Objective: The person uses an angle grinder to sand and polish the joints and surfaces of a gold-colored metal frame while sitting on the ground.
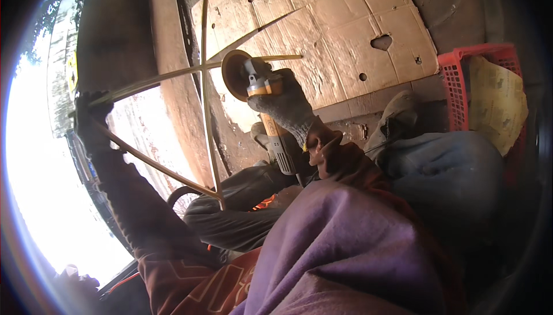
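My right hand [286,101], in a grey knitted glove, is wrapped round the front of an angle grinder [279,145] with an orange-and-grey body. The grinder's round brown disc [235,75] stands close beside the spot where two thin bars of a frame [205,87] cross; whether it touches them I cannot tell. At the far left, my outstretched left hand [92,120] is dark against the glare and holds the corner where two of the bars meet. The frame's lower corner rests by my bent leg.
A flattened cardboard sheet [340,33] with holes lies ahead on the floor. To the right stands a red plastic crate [457,93] with a piece of tan board [495,102] in it. A wooden plank [175,113] runs along the left, beside bright daylight. The grinder's cord trails toward my lap.
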{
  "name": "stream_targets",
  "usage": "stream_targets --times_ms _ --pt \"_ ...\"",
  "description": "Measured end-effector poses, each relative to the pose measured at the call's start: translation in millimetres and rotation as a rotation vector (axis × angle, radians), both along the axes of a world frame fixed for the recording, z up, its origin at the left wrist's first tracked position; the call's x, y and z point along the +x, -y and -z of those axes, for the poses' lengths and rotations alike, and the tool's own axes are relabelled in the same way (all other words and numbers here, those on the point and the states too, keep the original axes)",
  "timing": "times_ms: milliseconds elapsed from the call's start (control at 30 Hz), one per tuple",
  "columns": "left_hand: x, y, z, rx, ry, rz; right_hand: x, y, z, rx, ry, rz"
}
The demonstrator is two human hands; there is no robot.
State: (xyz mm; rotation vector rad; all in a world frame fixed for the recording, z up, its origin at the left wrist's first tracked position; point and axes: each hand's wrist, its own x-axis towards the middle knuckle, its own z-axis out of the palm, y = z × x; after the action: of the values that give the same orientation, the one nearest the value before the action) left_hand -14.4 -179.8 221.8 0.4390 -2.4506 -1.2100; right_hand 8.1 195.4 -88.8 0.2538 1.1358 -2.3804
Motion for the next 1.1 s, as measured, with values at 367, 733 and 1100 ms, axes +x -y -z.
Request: stream_targets --times_ms 367,733,1100 --pt "37.9 90.7 7.3 -0.280 0.120 -0.066 -6.6 2.4 42.3 0.031 0.110 -0.017" --pt "-17.4 9.3 15.7 -0.259 0.040 -0.145 8.7 26.1 17.7 0.197 0.035 0.154" --pt "-5.0 42.8 22.6 -0.209 -0.143 -0.104 4.5 20.1 75.4 0.021 0.134 0.160"
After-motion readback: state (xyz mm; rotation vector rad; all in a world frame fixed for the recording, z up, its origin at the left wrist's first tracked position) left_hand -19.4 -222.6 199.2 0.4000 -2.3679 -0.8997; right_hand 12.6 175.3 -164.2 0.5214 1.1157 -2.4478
